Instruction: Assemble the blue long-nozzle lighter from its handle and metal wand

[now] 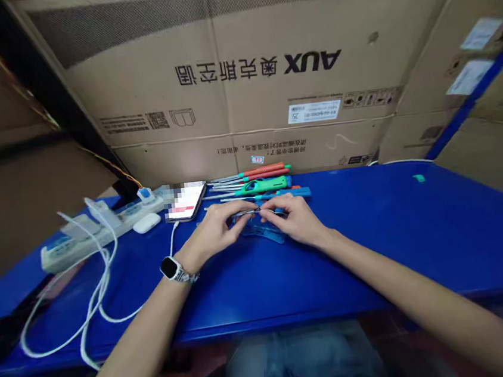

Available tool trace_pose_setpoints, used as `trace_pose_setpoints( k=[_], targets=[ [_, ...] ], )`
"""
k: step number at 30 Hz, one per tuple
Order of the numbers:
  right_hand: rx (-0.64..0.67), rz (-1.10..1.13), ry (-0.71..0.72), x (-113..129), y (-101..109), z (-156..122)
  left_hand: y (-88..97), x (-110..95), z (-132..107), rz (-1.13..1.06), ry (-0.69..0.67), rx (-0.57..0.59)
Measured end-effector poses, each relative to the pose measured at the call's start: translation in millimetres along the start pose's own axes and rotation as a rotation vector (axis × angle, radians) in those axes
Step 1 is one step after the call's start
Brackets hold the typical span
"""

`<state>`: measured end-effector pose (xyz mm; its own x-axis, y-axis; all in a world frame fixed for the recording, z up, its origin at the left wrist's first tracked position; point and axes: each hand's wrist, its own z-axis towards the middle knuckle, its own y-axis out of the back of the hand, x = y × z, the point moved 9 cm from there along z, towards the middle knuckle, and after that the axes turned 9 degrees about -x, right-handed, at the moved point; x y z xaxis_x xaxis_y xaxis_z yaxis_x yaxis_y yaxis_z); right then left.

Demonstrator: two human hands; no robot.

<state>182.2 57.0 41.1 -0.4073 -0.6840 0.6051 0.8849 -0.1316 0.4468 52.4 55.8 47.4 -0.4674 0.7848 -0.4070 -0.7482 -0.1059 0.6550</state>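
My left hand (214, 229) and my right hand (294, 219) meet over the blue table (374, 241), fingers pinched on the two ends of a thin metal tool (254, 211), probably a screwdriver shaft. A clear blue plastic piece (265, 232) lies right under the hands. Just behind them lies a row of screwdrivers (260, 181) with orange, green and blue handles. I wear a watch on my left wrist.
A phone (186, 201) on a white cable lies left of the tools, with a white earbud case (146, 223) and a power strip (98, 228) beside it. White cables loop over the table's left front edge. Large cardboard boxes (239, 76) wall off the back.
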Motion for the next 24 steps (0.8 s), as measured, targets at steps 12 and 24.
trace_pose_setpoints(
  k=[12,24],
  targets=[
    [0.064,0.186,-0.149,-13.6,-4.6,-2.4,-6.8,1.0,-3.3,-0.005,0.094,0.105],
    [0.102,-0.025,0.107,4.6,-0.5,-1.9,-10.0,6.9,-3.7,0.007,0.167,0.140]
  ],
)
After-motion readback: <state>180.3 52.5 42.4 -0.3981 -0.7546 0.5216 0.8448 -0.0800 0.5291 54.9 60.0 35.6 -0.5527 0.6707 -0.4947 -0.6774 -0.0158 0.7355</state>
